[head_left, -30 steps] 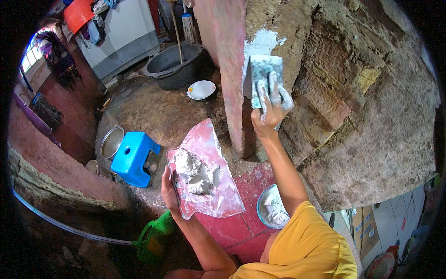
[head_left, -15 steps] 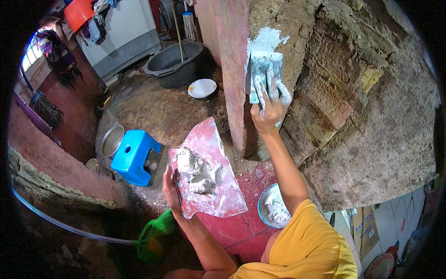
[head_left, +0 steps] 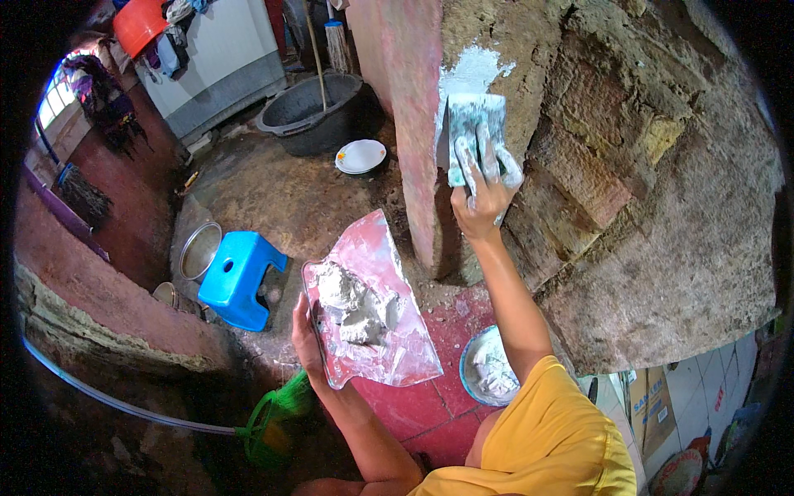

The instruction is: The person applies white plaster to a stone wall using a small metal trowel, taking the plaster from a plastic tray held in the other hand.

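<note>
My right hand (head_left: 481, 198) presses a flat, putty-smeared spreader (head_left: 477, 116) against the rough wall (head_left: 538, 74), its fingers stretched over the blade's face. Just above the spreader, a white patch of putty (head_left: 473, 68) coats the wall beside the pink corner edge. In my left hand (head_left: 306, 339) is a pink board (head_left: 405, 347), gripped at its left edge and held out at waist height. Lumps of white putty (head_left: 343, 298) sit on that board. Below my right arm stands a bowl (head_left: 488, 368) with more white putty in it.
A blue stool (head_left: 236, 277) stands left of the board, near a round metal-rimmed pan (head_left: 201, 250). Farther back are a white plate (head_left: 361, 156) and a large black tub (head_left: 310, 124). A green broom (head_left: 277, 409) lies at lower left.
My right hand and the spreader have shifted slightly down and to the right along the wall. The left hand and the board have barely moved.
</note>
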Tool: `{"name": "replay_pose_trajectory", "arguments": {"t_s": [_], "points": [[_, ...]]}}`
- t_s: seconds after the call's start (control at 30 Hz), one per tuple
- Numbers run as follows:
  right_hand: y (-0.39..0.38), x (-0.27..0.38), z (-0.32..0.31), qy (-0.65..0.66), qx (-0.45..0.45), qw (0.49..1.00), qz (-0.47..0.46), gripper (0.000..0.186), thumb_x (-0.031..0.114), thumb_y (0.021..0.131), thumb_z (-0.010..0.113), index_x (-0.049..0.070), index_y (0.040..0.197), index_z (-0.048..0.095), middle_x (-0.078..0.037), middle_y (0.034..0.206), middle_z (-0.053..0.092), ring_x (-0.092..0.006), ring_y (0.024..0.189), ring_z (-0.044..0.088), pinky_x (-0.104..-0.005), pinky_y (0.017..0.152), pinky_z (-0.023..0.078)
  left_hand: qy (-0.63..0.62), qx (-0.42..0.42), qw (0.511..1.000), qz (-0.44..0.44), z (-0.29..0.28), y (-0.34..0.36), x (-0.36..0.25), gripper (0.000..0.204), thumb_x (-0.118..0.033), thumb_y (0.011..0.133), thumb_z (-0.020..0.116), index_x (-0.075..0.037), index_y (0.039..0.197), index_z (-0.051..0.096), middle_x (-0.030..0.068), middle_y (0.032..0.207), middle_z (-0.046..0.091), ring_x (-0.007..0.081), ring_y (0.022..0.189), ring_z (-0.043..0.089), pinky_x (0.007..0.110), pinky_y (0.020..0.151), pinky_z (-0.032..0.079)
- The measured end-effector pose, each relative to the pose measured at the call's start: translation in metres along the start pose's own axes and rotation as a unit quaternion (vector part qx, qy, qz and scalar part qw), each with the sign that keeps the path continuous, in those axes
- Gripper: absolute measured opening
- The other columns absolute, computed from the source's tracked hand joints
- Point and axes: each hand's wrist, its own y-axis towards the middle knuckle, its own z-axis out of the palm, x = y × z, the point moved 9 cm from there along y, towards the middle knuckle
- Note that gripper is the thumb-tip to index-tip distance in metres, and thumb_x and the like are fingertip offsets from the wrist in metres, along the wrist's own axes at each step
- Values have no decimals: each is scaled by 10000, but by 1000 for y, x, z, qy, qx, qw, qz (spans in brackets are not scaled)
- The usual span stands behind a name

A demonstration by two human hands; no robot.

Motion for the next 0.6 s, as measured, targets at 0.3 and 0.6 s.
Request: {"name": "replay_pose_trajectory", "arguments": {"t_s": [0.3,0.6], "points": [[22,-8,-10,-23,-62,998,-1,323,203,691,465,67,948,606,-145,1074,528,-286,933,460,-368,845,307,1,-4,1000,-16,-9,3,6,391,-292,816,450,15,1056,475,103,978,550,198,827,553,319,747,439],[-7,-6,-7,-1,-8,1000,-4,306,181,687,451,76,922,617,-145,1084,523,-280,931,454,-349,849,303,15,-13,1000,-13,-17,7,5,388,-298,820,438,12,1048,486,102,979,549,197,837,546,313,768,425]]}}
